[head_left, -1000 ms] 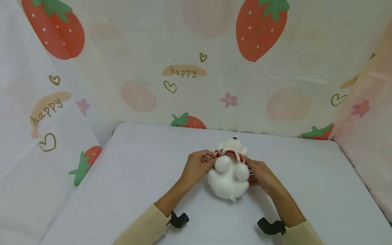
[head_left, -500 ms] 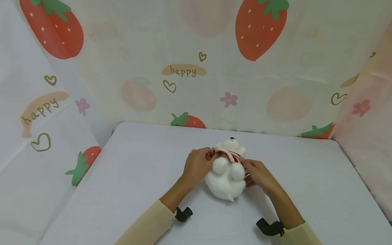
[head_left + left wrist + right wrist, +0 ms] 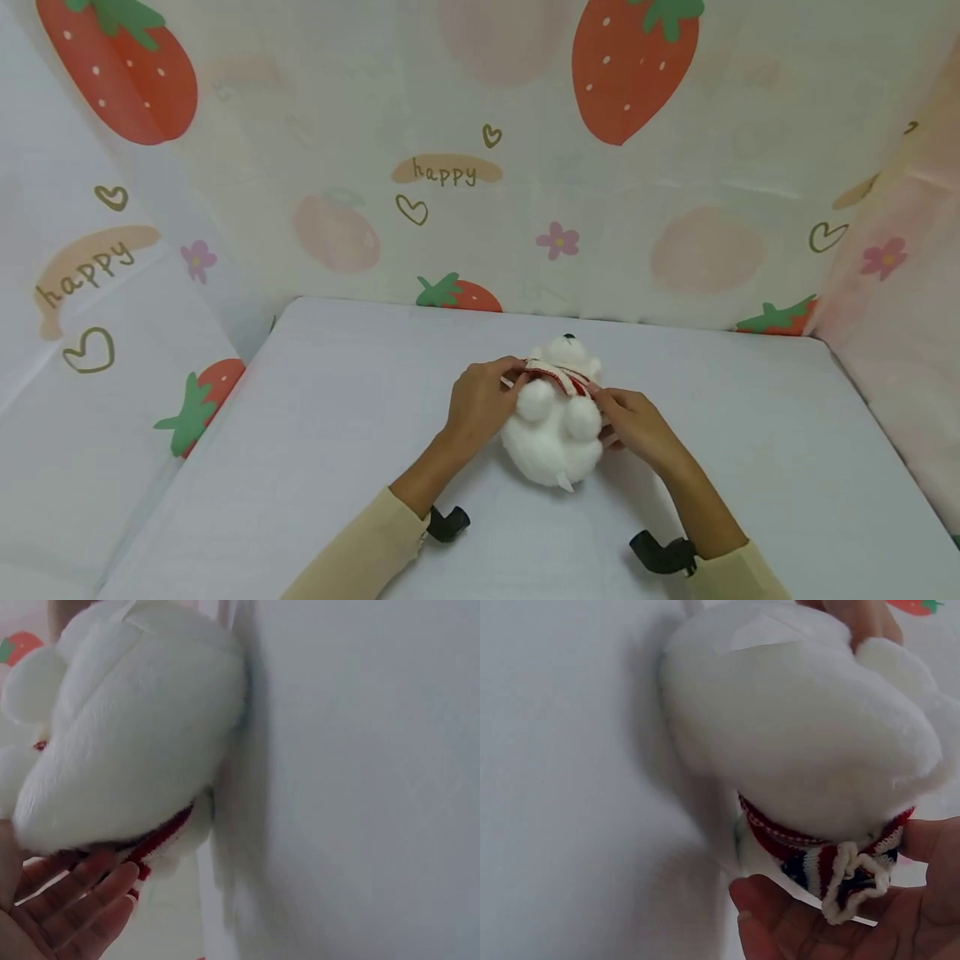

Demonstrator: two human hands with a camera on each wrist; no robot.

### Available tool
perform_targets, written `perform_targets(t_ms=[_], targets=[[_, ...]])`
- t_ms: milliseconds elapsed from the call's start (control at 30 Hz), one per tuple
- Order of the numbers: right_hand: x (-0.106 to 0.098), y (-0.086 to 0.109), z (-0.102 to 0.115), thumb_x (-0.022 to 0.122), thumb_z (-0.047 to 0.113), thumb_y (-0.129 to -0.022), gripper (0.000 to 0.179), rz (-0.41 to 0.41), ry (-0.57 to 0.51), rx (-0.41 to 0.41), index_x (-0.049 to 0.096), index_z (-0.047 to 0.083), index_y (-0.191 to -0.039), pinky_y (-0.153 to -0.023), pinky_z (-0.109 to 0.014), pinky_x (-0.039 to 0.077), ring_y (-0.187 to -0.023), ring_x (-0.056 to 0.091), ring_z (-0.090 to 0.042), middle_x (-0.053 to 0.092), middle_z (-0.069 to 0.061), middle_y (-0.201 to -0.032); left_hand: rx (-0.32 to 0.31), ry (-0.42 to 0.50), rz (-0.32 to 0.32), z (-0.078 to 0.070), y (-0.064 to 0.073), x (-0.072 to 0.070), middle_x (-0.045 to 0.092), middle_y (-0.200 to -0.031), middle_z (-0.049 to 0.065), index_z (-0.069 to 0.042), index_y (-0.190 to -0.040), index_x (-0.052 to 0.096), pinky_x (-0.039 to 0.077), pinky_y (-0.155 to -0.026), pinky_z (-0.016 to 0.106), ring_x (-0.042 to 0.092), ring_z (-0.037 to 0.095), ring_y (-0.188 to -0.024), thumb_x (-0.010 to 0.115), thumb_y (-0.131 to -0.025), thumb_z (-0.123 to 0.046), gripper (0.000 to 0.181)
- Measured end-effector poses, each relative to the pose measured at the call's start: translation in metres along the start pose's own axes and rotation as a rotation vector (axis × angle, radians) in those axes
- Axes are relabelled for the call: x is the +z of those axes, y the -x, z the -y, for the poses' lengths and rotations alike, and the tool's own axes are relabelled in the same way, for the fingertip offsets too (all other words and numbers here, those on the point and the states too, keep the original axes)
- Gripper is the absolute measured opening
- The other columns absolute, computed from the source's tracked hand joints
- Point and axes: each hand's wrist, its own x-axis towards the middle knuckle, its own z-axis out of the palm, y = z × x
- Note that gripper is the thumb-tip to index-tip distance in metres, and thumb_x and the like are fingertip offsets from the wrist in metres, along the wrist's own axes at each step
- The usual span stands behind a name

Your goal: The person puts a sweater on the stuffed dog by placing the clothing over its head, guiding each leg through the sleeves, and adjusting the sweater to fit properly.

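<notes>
White plush bear [image 3: 551,442], one; knit garment [image 3: 816,864], one; left hand [image 3: 480,402], right hand [image 3: 640,425], two, fingers [image 3: 780,919] of both pinching garment.

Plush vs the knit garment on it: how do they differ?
Surface: the plush is furry, the garment is knitted.
Colour: the plush is mostly white, the garment patterned in red, white and dark blue.
Size: the plush is larger; the garment covers only part of it.
Shared: both include white.
</notes>
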Motion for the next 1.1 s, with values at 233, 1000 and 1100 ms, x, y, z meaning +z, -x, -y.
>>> perform_targets(t_ms=[233,1000,1100], targets=[[-0.001,0.004,0.004,0.051,0.049,-0.104,0.055,-0.153,0.190,-0.145,0.062,0.004,-0.134,-0.085,-0.044,0.053,-0.108,0.064,-0.030,0.067,-0.015,-0.123,0.050,0.086,0.010,0.004,0.002,-0.006,0.077,-0.099,0.002,-0.010,-0.110,0.075,0.057,-0.072,0.030,0.071,0.012,-0.082,0.071,-0.097,-0.015,0.015],[0.026,-0.001,0.040,0.083,0.046,-0.083,0.057,-0.135,0.183,-0.351,0.068,0.015,-0.129,-0.095,-0.045,0.052,-0.117,0.061,-0.022,0.069,-0.001,-0.125,0.025,0.250,0.118,0.000,0.008,-0.019,0.071,-0.113,0.000,-0.013,-0.109,0.067,0.056,-0.077,0.035,0.067,0.015,-0.101,0.060,-0.099,-0.010,0.012],[0.029,-0.001,0.040,0.082,0.049,-0.083,0.059,-0.152,0.188,-0.335,0.068,0.015,-0.129,-0.094,-0.045,0.053,-0.116,0.062,-0.022,0.069,-0.001,-0.125,0.061,0.215,0.121,-0.001,0.010,-0.023,0.070,-0.113,0.000,-0.012,-0.109,0.066,0.056,-0.075,0.033,0.068,0.016,-0.103,0.060,-0.099,-0.011,0.012]])
